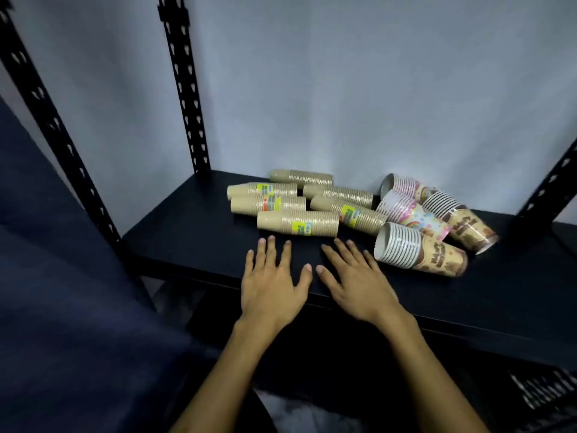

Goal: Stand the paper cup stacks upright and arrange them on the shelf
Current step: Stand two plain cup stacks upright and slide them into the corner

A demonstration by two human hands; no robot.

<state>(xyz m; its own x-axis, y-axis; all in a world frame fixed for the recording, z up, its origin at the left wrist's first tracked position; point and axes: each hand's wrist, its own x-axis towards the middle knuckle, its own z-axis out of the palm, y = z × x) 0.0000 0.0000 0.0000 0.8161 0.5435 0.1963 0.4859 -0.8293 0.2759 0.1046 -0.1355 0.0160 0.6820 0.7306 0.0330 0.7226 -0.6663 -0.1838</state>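
Note:
Several paper cup stacks lie on their sides on the black shelf [193, 232]. Plain brown stacks fill the middle, the nearest one [298, 224] bearing a yellow label. To the right lie printed stacks: a brown patterned one [421, 250] at the front, a pink rainbow one [412, 215] behind it, and others further back. My left hand [274, 282] and my right hand [359, 282] rest flat on the shelf's front part, fingers spread, just in front of the nearest brown stack. Neither hand holds anything.
Black perforated uprights stand at the back left [184, 89], front left [50, 120] and right [549, 185]. A grey wall backs the shelf. The shelf's left half is bare. A dark lower shelf shows beneath the front edge.

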